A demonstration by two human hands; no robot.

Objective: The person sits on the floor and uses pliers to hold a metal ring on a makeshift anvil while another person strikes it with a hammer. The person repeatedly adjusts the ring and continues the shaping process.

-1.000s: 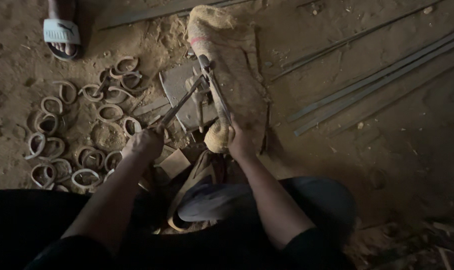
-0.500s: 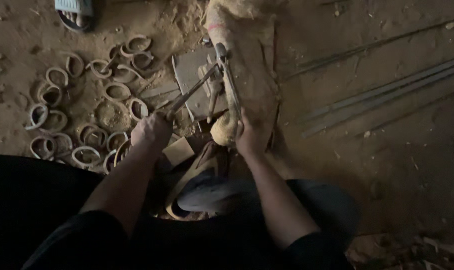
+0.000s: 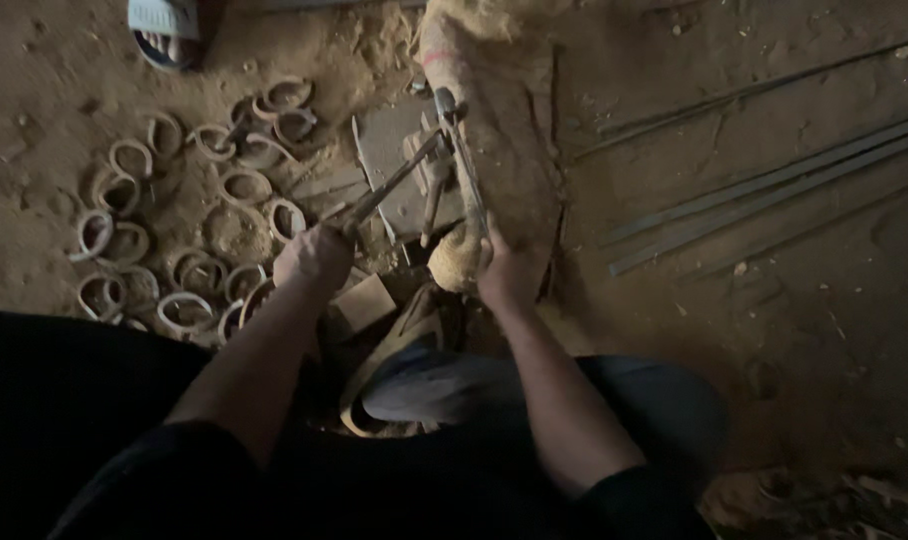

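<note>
- Hands first: the left hand (image 3: 315, 257) is closed in a fist around the near end of a long, dark, thin metal tool handle (image 3: 392, 185), and the right hand (image 3: 505, 272) is wrapped around the near end of a second slim metal bar (image 3: 466, 170).
- Both gripped bars are narrow, dull grey and straight; their far ends meet at a small dark joint (image 3: 443, 102) ahead of the hands, so together they form a narrow V opening toward the person.
- The left handle's long axis runs diagonally, from the left fist up and to the right; the right bar runs nearly straight away from the person, leaning slightly left at its far tip.
- Just beside the right bar lies a tan, rough, sacking-covered block (image 3: 509, 150), its length running away from the person.
- A flat grey metal plate (image 3: 399, 150) lies under the tool.
- On the sandy ground to the left, many bent oval metal rings (image 3: 179, 230) are scattered.
- Long thin metal rods (image 3: 764, 195) lie on the right, well apart from the hands.
- A sandalled foot (image 3: 164, 25) shows at the top left.
</note>
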